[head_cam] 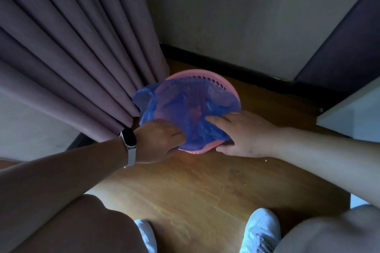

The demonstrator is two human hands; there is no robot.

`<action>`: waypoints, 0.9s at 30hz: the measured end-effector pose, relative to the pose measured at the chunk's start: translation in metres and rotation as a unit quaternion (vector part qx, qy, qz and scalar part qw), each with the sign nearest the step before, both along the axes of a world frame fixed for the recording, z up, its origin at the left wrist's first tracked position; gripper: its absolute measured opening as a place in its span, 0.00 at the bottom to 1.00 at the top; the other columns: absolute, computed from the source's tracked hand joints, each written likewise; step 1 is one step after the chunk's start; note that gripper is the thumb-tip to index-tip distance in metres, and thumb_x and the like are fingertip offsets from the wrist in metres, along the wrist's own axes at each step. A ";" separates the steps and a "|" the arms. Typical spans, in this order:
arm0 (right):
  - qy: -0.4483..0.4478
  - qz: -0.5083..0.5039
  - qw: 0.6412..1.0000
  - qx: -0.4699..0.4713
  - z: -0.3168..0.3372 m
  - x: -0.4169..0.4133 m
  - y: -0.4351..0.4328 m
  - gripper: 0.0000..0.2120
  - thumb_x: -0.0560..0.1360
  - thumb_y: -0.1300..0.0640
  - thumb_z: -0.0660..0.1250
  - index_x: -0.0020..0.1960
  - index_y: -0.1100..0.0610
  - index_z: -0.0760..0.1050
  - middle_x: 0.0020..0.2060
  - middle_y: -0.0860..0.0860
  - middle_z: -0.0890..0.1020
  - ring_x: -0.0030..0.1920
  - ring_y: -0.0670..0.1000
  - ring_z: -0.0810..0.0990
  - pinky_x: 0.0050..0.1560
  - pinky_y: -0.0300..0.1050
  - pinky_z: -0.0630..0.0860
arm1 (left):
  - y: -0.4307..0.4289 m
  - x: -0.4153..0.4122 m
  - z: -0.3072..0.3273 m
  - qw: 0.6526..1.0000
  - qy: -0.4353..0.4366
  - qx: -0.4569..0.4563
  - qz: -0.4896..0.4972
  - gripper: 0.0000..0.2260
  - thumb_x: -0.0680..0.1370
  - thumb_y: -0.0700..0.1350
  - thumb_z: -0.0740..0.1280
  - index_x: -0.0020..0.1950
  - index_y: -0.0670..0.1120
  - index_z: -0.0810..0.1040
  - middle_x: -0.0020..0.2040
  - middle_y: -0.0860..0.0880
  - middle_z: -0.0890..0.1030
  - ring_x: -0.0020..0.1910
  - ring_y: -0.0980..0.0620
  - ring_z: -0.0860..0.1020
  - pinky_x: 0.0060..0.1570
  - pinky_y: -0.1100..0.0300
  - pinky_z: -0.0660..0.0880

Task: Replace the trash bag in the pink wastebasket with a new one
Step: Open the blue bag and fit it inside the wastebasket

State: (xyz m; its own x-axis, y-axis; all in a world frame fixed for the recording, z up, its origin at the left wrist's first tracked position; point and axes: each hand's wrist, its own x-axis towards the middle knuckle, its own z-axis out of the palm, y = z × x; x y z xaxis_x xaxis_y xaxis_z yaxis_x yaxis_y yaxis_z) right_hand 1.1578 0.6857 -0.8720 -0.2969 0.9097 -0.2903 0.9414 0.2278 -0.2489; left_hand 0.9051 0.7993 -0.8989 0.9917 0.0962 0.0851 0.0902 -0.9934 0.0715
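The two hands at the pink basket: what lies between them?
In the head view, crumpled blue bag plastic fills the gap between the left hand and right hand, draped over the near rim of the pink wastebasket.

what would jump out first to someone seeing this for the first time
The bright blue trash bag draped over the pink wastebasket on the wooden floor, mid-frame. Both hands work it at the near rim: left hand, with a wristband, and right hand. Purple curtain hangs left.
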 end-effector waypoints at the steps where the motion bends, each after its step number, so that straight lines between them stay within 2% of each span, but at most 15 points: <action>1: -0.006 0.008 1.000 0.017 -0.002 -0.001 0.001 0.28 0.77 0.39 0.62 0.72 0.49 0.64 0.60 0.48 0.76 0.61 0.52 0.75 0.58 0.46 0.71 | 0.000 0.000 0.002 1.000 -0.008 -0.002 0.005 0.02 0.74 0.43 0.67 0.44 0.44 0.77 0.38 0.46 0.78 0.37 0.43 0.77 0.36 0.53 0.76; 3: -0.019 0.052 0.994 0.089 -0.004 -0.004 0.001 0.16 0.76 0.45 0.65 0.60 0.52 0.75 0.52 0.51 0.76 0.54 0.55 0.76 0.52 0.48 0.71 | 0.000 -0.001 0.005 0.999 -0.029 -0.018 0.036 0.03 0.73 0.42 0.66 0.44 0.44 0.78 0.38 0.46 0.78 0.36 0.43 0.77 0.34 0.54 0.75; 6: -0.041 0.126 0.968 0.213 -0.008 0.002 -0.001 0.04 0.72 0.55 0.67 0.45 0.55 0.77 0.47 0.54 0.78 0.47 0.58 0.76 0.46 0.51 0.73 | 0.002 -0.006 0.005 0.996 -0.039 -0.027 0.072 0.05 0.71 0.40 0.67 0.45 0.45 0.78 0.39 0.47 0.79 0.37 0.45 0.78 0.33 0.56 0.75; 9: -0.061 0.204 0.949 0.233 -0.015 0.014 -0.006 0.05 0.72 0.57 0.63 0.42 0.57 0.77 0.51 0.55 0.80 0.50 0.59 0.77 0.48 0.53 0.75 | 0.002 -0.016 0.004 0.993 -0.027 -0.038 0.104 0.08 0.71 0.42 0.67 0.49 0.47 0.80 0.41 0.49 0.81 0.39 0.47 0.80 0.36 0.58 0.75; 11: -0.075 0.222 0.946 0.225 -0.022 0.029 -0.009 0.06 0.72 0.55 0.64 0.40 0.56 0.77 0.44 0.53 0.80 0.47 0.58 0.77 0.47 0.52 0.74 | -0.003 -0.024 0.003 0.992 -0.004 -0.066 0.103 0.08 0.72 0.46 0.63 0.48 0.48 0.80 0.41 0.51 0.82 0.38 0.49 0.81 0.36 0.59 0.75; 14: -0.088 0.171 0.966 0.174 -0.030 0.047 -0.017 0.06 0.69 0.53 0.72 0.37 0.54 0.77 0.35 0.50 0.78 0.41 0.56 0.77 0.42 0.49 0.73 | -0.006 -0.032 0.000 0.995 0.027 -0.067 0.074 0.07 0.75 0.48 0.61 0.43 0.49 0.78 0.37 0.52 0.81 0.35 0.50 0.79 0.36 0.61 0.72; 17: -0.118 0.117 0.978 0.123 -0.033 0.057 -0.019 0.06 0.70 0.49 0.72 0.42 0.51 0.80 0.39 0.48 0.80 0.44 0.54 0.77 0.44 0.49 0.73 | 0.003 -0.032 -0.006 0.997 0.036 -0.049 0.056 0.08 0.76 0.49 0.61 0.46 0.49 0.79 0.40 0.52 0.82 0.39 0.50 0.78 0.40 0.59 0.73; 19: -0.132 0.083 0.984 0.088 -0.036 0.057 -0.019 0.13 0.76 0.43 0.63 0.55 0.48 0.79 0.50 0.47 0.79 0.54 0.52 0.75 0.51 0.50 0.71 | 0.012 -0.033 -0.008 0.996 0.061 -0.032 0.058 0.11 0.77 0.52 0.61 0.48 0.48 0.81 0.43 0.51 0.82 0.42 0.49 0.79 0.43 0.58 0.76; 21: -0.118 0.023 0.992 0.042 -0.041 0.056 -0.021 0.20 0.78 0.38 0.56 0.65 0.47 0.73 0.58 0.46 0.76 0.61 0.51 0.71 0.59 0.49 0.68 | 0.019 -0.037 -0.008 0.993 0.089 -0.025 0.073 0.15 0.77 0.55 0.61 0.50 0.48 0.83 0.46 0.50 0.83 0.46 0.47 0.81 0.47 0.56 0.77; 24: 0.008 -0.101 0.995 -0.002 -0.052 0.056 -0.025 0.21 0.77 0.38 0.58 0.67 0.45 0.70 0.61 0.46 0.77 0.62 0.51 0.73 0.61 0.50 0.72 | 0.023 -0.044 -0.009 0.989 0.075 -0.063 0.111 0.18 0.80 0.58 0.60 0.49 0.48 0.84 0.47 0.50 0.84 0.48 0.49 0.80 0.50 0.56 0.76; 27: 0.121 -0.218 0.968 -0.029 -0.055 0.052 -0.022 0.20 0.75 0.38 0.62 0.64 0.45 0.69 0.57 0.44 0.78 0.57 0.48 0.78 0.57 0.51 0.77 | 0.027 -0.042 -0.008 0.963 -0.008 -0.137 0.233 0.25 0.80 0.61 0.55 0.43 0.46 0.84 0.43 0.49 0.82 0.44 0.47 0.80 0.47 0.59 0.73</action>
